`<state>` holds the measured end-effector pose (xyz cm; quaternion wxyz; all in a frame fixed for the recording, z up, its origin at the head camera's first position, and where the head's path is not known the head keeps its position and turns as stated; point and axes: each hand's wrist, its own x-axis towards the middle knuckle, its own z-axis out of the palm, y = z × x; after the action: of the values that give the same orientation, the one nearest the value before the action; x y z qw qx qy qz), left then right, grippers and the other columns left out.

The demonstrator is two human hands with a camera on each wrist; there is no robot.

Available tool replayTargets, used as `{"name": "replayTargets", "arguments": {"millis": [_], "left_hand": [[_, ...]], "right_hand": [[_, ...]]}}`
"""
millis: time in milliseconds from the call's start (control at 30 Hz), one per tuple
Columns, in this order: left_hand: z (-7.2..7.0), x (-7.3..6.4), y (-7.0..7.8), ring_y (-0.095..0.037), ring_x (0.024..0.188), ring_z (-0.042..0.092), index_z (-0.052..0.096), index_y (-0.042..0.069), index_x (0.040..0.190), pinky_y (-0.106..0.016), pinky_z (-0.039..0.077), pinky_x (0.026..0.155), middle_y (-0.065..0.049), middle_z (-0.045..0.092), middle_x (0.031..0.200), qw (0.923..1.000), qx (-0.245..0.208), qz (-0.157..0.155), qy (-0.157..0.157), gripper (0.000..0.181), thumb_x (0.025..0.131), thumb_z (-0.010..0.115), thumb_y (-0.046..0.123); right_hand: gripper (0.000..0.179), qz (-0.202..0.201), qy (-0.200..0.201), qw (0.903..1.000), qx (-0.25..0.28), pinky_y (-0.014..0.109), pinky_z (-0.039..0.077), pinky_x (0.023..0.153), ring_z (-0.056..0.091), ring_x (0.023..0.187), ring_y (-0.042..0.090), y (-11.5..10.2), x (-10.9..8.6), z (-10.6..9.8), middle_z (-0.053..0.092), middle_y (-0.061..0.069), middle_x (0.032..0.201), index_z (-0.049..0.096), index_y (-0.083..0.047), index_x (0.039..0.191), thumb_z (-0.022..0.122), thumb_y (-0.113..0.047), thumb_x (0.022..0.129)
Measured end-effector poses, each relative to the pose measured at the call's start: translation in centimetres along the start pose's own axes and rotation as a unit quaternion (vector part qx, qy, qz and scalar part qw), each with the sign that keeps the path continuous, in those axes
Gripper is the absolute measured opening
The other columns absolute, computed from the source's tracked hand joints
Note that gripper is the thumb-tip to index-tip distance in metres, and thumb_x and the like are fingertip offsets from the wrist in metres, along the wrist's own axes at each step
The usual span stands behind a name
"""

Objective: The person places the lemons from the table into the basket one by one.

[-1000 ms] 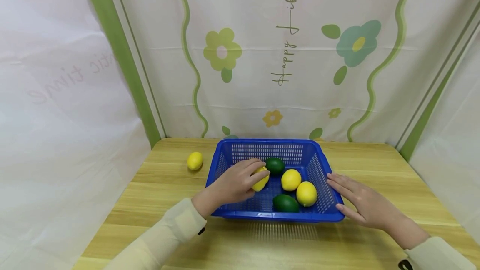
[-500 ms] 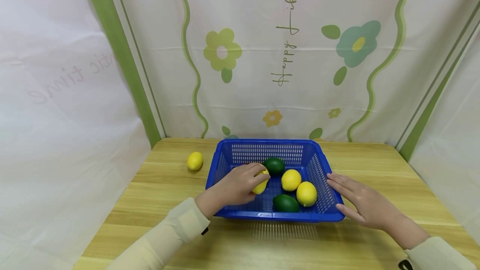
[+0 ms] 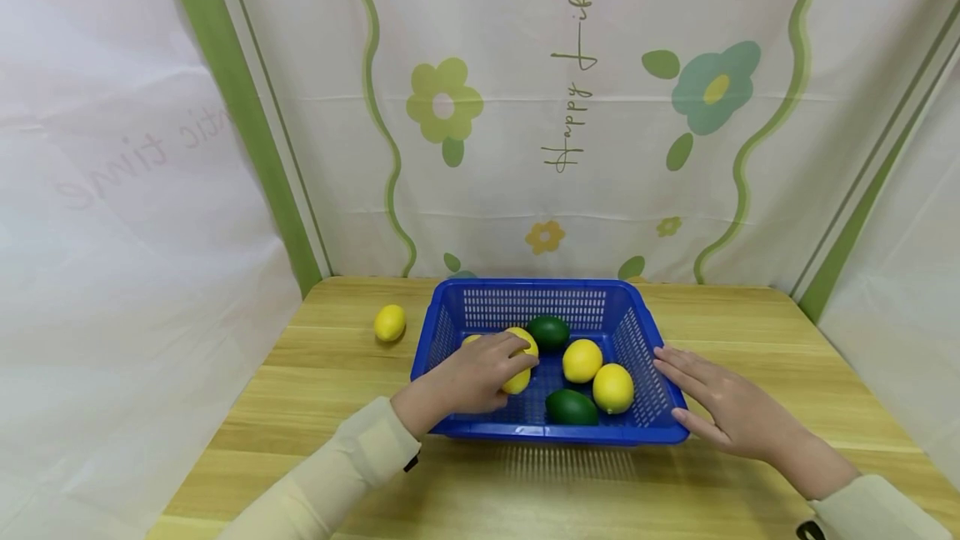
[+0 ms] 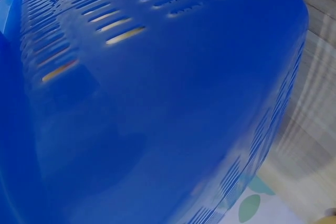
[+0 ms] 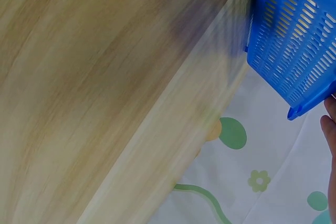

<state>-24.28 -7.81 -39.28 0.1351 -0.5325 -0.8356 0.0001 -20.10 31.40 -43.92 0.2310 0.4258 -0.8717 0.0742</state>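
A blue plastic basket stands on the wooden table with lemons and dark green avocado-like fruits inside. My left hand reaches into its left half, fingers curled over a lemon. Yellow also shows above those fingers; whether it is a second lemon I cannot tell. Behind the hand peeks another bit of yellow. To the right lie two lemons, with one green fruit at the back and another green fruit in front. My right hand rests straight fingers against the basket's right rim.
One lemon lies on the table left of the basket. A printed cloth hangs behind the table's far edge, and cloth hangs at both sides. The left wrist view shows mostly the basket's wall.
My left hand has shifted slightly down and nearer inside the basket, with the yellow at its fingers. A bit of yellow has come into sight behind it. The right hand keeps its place.
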Motion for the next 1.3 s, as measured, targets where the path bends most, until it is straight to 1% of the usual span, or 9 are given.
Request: {"name": "replayTargets", "arguments": {"millis": [167, 467, 667, 900, 1300], "left_hand": [[-0.03, -0.09, 0.02, -0.02, 0.109, 0.056, 0.059, 0.01, 0.126, -0.03, 0.05, 0.092, -0.007, 0.057, 0.122, 1.0, 0.0, 0.001, -0.005, 0.056, 0.075, 0.082, 0.018], [0.04, -0.12, 0.05, -0.02, 0.111, 0.055, 0.058, 0.011, 0.127, -0.028, 0.049, 0.093, -0.006, 0.057, 0.123, 0.9992, -0.002, -0.012, -0.037, 0.057, 0.076, 0.083, 0.019], [0.13, -0.12, 0.11, -0.018, 0.108, 0.056, 0.059, 0.012, 0.125, -0.026, 0.049, 0.092, -0.005, 0.057, 0.122, 0.9991, 0.002, -0.009, -0.041, 0.056, 0.076, 0.084, 0.02], [0.28, -0.13, 0.11, -0.017, 0.103, 0.057, 0.06, 0.012, 0.123, -0.025, 0.05, 0.089, -0.004, 0.057, 0.119, 0.9987, 0.004, -0.008, -0.051, 0.054, 0.075, 0.084, 0.02], [0.16, -0.03, 0.03, -0.017, 0.107, 0.056, 0.059, 0.012, 0.125, -0.026, 0.049, 0.091, -0.004, 0.057, 0.122, 0.998, 0.001, -0.015, -0.061, 0.056, 0.076, 0.084, 0.021]], "right_hand": [[0.056, 0.0, -0.001, 1.0, 0.001, 0.017, 0.012, 0.114, 0.035, 0.139, 0.019, -0.01, -0.01, -0.01, 0.048, 0.016, 0.144, 0.054, 0.001, 0.136, 0.06, -0.037, 0.095], [0.055, -0.006, 0.003, 1.0, 0.007, 0.017, 0.013, 0.114, 0.035, 0.139, 0.02, 0.11, -0.07, 0.08, 0.047, 0.016, 0.144, 0.054, 0.002, 0.135, 0.057, -0.038, 0.097], [0.056, 0.0, 0.001, 1.0, 0.005, 0.017, 0.013, 0.113, 0.035, 0.139, 0.02, 0.03, -0.08, 0.04, 0.046, 0.016, 0.144, 0.054, 0.001, 0.136, 0.058, -0.038, 0.097], [0.055, 0.001, 0.001, 1.0, 0.007, 0.017, 0.013, 0.113, 0.034, 0.139, 0.02, -0.01, -0.1, 0.02, 0.046, 0.016, 0.145, 0.054, 0.001, 0.136, 0.058, -0.037, 0.097], [0.056, 0.004, 0.0, 1.0, 0.003, 0.016, 0.012, 0.113, 0.034, 0.139, 0.019, -0.07, -0.06, 0.06, 0.047, 0.016, 0.144, 0.054, 0.001, 0.136, 0.062, -0.036, 0.094]]}}
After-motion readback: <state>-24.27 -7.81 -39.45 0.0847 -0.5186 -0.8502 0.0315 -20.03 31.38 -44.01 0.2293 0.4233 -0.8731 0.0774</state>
